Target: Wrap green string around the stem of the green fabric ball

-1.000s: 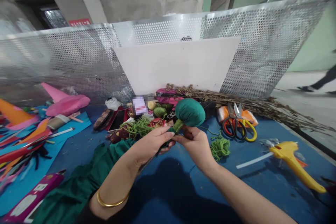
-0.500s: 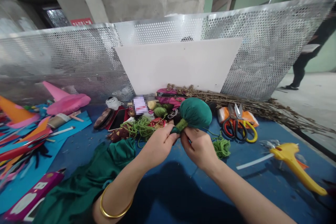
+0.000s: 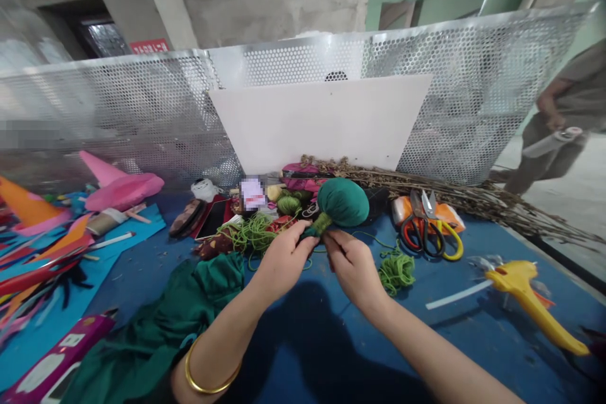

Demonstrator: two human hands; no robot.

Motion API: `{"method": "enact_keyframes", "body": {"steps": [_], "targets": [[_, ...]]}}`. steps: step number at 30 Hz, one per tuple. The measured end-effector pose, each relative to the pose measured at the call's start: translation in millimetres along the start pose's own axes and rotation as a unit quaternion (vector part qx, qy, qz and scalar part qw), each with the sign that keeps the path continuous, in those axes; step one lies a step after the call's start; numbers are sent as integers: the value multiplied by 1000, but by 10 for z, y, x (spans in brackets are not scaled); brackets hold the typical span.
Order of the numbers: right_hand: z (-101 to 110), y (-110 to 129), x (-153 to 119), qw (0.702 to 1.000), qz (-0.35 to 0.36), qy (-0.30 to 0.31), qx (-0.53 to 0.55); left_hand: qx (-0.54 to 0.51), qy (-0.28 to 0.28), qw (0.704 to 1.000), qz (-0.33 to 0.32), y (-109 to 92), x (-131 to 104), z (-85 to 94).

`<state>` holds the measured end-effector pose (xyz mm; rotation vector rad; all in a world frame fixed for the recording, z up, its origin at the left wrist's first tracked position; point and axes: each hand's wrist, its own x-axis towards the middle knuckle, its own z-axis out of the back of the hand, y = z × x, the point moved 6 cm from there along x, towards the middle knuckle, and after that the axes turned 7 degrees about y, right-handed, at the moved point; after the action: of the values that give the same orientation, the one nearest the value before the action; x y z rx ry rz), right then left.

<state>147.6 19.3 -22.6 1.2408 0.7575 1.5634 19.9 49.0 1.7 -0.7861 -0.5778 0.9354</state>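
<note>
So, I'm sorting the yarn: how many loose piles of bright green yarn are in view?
2. One yarn pile lies beyond the left hand; the other pile is right of the right hand. More may be hidden.

The cloth ball (image 3: 343, 202) is a deep teal green, and the binding (image 3: 322, 223) round its neck is a duller olive. The crumpled fabric (image 3: 165, 309) shows a similar dark green, while the loose yarn (image 3: 396, 273) is brighter, nearer grass green. The surface (image 3: 454, 341) is strong blue, the paper sheet (image 3: 113, 249) lighter blue. The glue gun (image 3: 534, 303) is yellow, its stick (image 3: 459, 295) whitish. Silver scissor blades (image 3: 428, 204) meet black, red and yellow handles. One pointed hat (image 3: 125, 192) is pink; another (image 3: 26, 202) is orange with a pink brim. A gold bangle (image 3: 192, 374), a plain white board (image 3: 322, 123) and silver mesh (image 3: 454, 95) patterned with round holes complete the colours.
</note>
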Motion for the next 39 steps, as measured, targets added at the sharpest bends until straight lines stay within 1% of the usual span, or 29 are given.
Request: {"method": "enact_keyframes", "body": {"steps": [3,6,9,11,12,15,17,19,20,22,24,27,29,30,32,33,35,37,39], "targets": [[-52,-81,-25,994,-49,-3,102,-38,-2,999,-10,-46,-9,19],[-81,-131,-50,981,-74,-21,176,-35,-11,999,-5,-77,-25,53],[-78,-168,-65,954,-91,-43,282,-22,-10,999,26,-50,-36,82],[-61,-169,-71,929,-92,-52,354,-17,-9,999,29,-39,-35,101],[-48,-158,-73,922,-90,-53,373,-11,-10,1000,26,-41,-33,113],[11,-106,-80,927,-77,-59,362,14,-16,1000,14,-57,-25,141],[71,-94,-84,936,-78,-83,334,26,-15,1000,9,-73,-25,152],[132,-120,-76,944,-94,-110,297,33,-19,999,7,-89,-35,171],[154,-150,-60,950,-108,-111,272,34,-24,999,6,-94,-42,185],[187,-232,-5,962,-137,-89,219,21,-28,999,7,-88,-56,210],[238,-322,65,972,-152,-61,167,-16,-16,1000,13,-56,-65,218],[371,-361,148,984,-131,-64,106,-66,6,997,26,1,-75,209],[406,-286,168,990,-97,-63,75,-75,16,997,31,16,-79,198],[379,-219,170,994,-74,-47,68,-73,22,997,33,14,-81,188],[245,-85,150,996,-40,14,80,-59,30,997,31,-8,-81,174],[154,-38,128,993,-41,52,101,-48,31,998,27,-24,-79,173],[-11,7,67,979,-74,112,151,-37,29,999,21,-50,-73,182],[-93,16,5,967,-117,131,183,-47,29,998,20,-60,-65,194],[-87,13,-42,959,-151,113,210,-65,32,997,18,-65,-55,201]]}}
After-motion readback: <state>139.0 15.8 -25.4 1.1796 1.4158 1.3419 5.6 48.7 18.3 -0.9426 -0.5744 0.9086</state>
